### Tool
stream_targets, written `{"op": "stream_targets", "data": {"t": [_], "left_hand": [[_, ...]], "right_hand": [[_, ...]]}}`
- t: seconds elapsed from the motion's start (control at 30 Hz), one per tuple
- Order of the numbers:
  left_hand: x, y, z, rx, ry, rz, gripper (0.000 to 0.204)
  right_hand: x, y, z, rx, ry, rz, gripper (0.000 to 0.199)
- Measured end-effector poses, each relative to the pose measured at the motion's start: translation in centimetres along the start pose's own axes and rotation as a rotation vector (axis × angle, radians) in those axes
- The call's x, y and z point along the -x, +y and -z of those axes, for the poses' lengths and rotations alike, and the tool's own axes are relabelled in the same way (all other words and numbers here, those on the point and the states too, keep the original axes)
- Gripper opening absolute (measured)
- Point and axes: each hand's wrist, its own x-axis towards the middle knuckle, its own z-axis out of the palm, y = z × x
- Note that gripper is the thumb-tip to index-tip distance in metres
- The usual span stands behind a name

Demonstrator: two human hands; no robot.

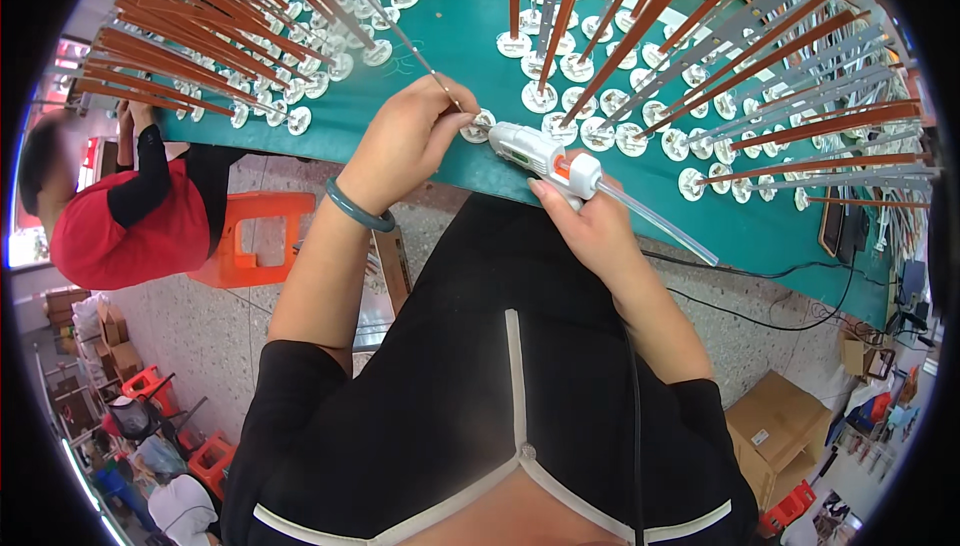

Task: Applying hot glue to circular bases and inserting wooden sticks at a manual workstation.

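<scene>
My right hand [590, 224] grips a white hot glue gun [530, 150], a long clear glue stick [660, 226] poking out of its back. The gun's nozzle points left at a round white base [478, 126] near the table's front edge. From that base rises a thin strip [425, 61], pinched low down between the thumb and fingers of my left hand [415, 131]. A grey-green bangle [358, 208] circles my left wrist. Where the nozzle meets the strip is too small to make out.
Many white round bases with upright brown and grey strips crowd the green table [440, 16] at left and right. Black cords [740, 271] hang at the front right. A person in red [130, 211] sits at the left by an orange stool [262, 236]. A cardboard box [775, 426] stands lower right.
</scene>
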Motion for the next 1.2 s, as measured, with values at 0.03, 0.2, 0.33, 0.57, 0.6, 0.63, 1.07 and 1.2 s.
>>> {"op": "stream_targets", "data": {"t": [0.03, 0.2, 0.33, 0.57, 0.6, 0.63, 1.07, 1.2], "left_hand": [[-0.03, 0.12, 0.01, -0.004, 0.003, 0.006, 0.007], [-0.22, -0.11, -0.28, -0.024, 0.0, -0.008, 0.008], [-0.29, -0.17, -0.43, -0.024, 0.009, 0.007, 0.007], [-0.25, -0.36, -0.52, -0.03, 0.016, -0.003, 0.008], [-0.28, -0.28, -0.51, -0.03, 0.015, -0.002, 0.008], [-0.31, -0.13, -0.49, -0.027, 0.012, 0.007, 0.008], [-0.36, 0.19, -0.5, -0.02, 0.019, 0.024, 0.008], [-0.35, 0.09, -0.57, -0.028, 0.019, 0.013, 0.009]], "right_hand": [[-0.01, -0.27, 0.08, 0.017, -0.013, -0.033, 0.024], [0.02, -0.32, 0.02, 0.051, -0.02, -0.087, 0.024], [-0.06, 0.16, -0.16, 0.071, -0.023, -0.048, 0.028], [-0.22, 0.17, -0.06, 0.098, -0.031, -0.056, 0.03], [-0.22, 0.15, -0.04, 0.098, -0.031, -0.056, 0.03], [-0.2, 0.13, -0.02, 0.096, -0.03, -0.06, 0.029], [-0.07, -0.21, 0.14, 0.058, -0.029, -0.072, 0.022], [-0.11, -0.18, 0.34, 0.074, -0.037, -0.066, 0.023]]}}
